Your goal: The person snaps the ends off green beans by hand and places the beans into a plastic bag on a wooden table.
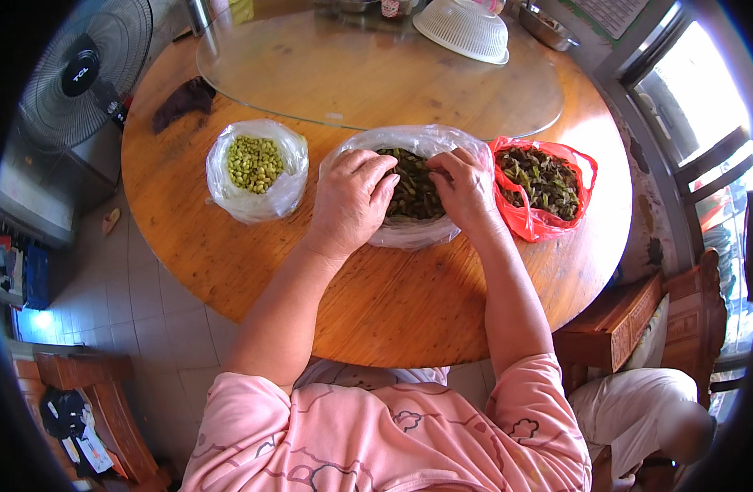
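Note:
My left hand [355,197] and my right hand [466,187] are over a clear plastic bag [407,237] of dark green-brown bean pods [413,190], one at each side of its opening. The fingers of both hands are bent at the pods; whether either hand grips one cannot be told. Left of them stands a clear plastic bag [223,178] with its rim spread round, holding shelled green beans [253,163]. At the right, beside my right hand, a red plastic bag [527,224] holds more dark pods [539,184].
The bags stand on a round wooden table [401,307]. Behind them is a glass turntable [352,80] with an upturned white plastic basket [462,31]. A dark cloth [184,104] lies at the left, near a fan [84,67]. Another person [629,406] sits at the lower right.

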{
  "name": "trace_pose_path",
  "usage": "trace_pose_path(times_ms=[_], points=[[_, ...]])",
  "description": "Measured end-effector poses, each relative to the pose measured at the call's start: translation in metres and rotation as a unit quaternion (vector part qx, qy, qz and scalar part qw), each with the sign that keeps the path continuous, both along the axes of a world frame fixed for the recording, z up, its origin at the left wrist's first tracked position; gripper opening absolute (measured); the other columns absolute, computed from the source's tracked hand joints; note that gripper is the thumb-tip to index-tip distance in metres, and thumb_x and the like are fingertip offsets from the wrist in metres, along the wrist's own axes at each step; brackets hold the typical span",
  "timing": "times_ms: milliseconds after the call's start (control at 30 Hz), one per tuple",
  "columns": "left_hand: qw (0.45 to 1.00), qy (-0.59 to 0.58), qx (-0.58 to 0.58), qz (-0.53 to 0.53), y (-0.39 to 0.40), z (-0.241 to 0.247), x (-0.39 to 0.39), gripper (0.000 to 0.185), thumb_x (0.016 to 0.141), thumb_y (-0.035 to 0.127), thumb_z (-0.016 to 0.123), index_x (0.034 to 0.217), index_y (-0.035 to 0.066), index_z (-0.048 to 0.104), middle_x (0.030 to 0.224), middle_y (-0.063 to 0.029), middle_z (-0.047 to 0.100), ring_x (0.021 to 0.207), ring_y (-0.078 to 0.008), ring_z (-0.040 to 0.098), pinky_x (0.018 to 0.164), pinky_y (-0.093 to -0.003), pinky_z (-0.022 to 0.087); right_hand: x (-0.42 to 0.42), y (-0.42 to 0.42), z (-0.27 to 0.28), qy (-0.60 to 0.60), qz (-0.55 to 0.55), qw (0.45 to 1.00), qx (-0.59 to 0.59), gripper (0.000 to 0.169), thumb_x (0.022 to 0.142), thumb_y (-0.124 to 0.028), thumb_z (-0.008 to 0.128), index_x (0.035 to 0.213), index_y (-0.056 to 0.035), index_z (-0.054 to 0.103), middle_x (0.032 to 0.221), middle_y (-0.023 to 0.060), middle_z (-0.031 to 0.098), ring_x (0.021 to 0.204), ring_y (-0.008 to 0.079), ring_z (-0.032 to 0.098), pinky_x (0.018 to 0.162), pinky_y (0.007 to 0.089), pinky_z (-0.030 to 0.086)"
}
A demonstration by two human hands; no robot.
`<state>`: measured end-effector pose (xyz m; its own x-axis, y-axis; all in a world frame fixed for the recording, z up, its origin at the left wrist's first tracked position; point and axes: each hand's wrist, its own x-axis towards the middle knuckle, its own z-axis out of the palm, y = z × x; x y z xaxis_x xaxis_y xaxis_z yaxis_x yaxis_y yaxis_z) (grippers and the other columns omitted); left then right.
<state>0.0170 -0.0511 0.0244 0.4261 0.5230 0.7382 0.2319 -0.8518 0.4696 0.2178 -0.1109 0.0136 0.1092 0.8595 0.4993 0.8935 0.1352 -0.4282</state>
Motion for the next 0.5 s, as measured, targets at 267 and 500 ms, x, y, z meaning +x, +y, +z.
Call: trace_pose_path(times_ms=[267,500], points=[[0.999,-0.007,-0.030,-0.011,-0.010,-0.008,0.009,0.025,0.079,-0.004,0.065,0.103,0.003,0.065,0.095,-0.0118,0.066,0.084,-0.0295,0.064,0.073,-0.0368,0.053,0.001,0.001,0.001,0.063,0.045,0.997,-0.001,0.015,0.073,-0.001,0.067,0.085,-0.0058,0.060,0.083,0.0112,0.059,0.081,0.0329,0.059,0.073,0.0409,0.048],[0.999,-0.004,-0.042,-0.017,-0.013,-0.009,0.013,0.029,0.076,-0.005,0.065,0.104,0.001,0.064,0.096,-0.0134,0.063,0.089,-0.0314,0.061,0.078,-0.0389,0.052,-0.017,-0.005,0.015,0.064,0.090,0.992,0.057,0.016,0.071,0.004,0.064,0.083,-0.0047,0.057,0.077,0.0102,0.060,0.078,0.0323,0.060,0.071,0.0369,0.046]])
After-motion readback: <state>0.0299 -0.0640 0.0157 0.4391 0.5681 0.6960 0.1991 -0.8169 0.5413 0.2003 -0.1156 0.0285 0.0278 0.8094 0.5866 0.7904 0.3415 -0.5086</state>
